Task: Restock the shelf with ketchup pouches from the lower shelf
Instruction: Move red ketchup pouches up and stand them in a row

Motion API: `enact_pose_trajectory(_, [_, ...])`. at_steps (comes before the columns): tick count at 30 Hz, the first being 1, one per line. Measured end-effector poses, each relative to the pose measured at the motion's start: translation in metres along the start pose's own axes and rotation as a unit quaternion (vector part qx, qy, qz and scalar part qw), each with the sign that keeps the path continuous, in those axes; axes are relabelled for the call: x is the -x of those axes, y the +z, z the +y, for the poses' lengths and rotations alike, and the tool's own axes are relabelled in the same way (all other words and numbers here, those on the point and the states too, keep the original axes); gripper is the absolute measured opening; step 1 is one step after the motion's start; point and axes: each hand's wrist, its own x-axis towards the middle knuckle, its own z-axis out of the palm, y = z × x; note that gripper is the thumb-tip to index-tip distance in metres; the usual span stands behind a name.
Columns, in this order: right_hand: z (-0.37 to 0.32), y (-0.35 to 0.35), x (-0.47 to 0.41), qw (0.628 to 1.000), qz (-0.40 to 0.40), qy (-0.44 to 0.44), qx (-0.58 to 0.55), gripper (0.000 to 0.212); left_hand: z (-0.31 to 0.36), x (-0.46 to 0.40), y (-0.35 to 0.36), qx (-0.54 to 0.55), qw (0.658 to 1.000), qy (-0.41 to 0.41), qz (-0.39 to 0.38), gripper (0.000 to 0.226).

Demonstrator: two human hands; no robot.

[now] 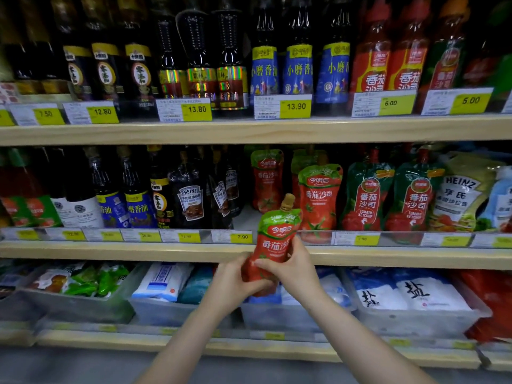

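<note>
Left hand (238, 281) raised, wrapped under pouch base | right hand (291, 261) clasped on pouch side, thumb across front | ketchup pouch (273, 245) held by both, tilted right, red with green top, tan cap; positioned before middle shelf edge (138, 249), below matching shelved pouches (318, 198).

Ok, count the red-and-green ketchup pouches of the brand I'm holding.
3 clearly visible: the held pouch in both hands, one front pouch on the middle shelf, one rear-left pouch further back. A fourth may hide behind the front one.
</note>
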Motion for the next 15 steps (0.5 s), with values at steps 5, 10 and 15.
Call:
enact_pose_trajectory(5, [-0.025,0.002,-0.018,0.996,0.055,-0.070,-0.011,0.062,-0.034,-0.034,-0.068,-0.191,0.959,0.169,0.128,0.055])
enact_pose_trajectory(10, [-0.061,0.010,-0.052,0.982,0.111,-0.146,0.054,0.064,-0.066,-0.059,-0.096,-0.334,0.914,0.195,0.120,0.047])
enact_pose_trajectory(15, [-0.045,0.026,-0.076,0.971,0.147,-0.132,0.136,0.060,-0.094,-0.053,-0.077,-0.332,0.906,0.232,0.128,0.052])
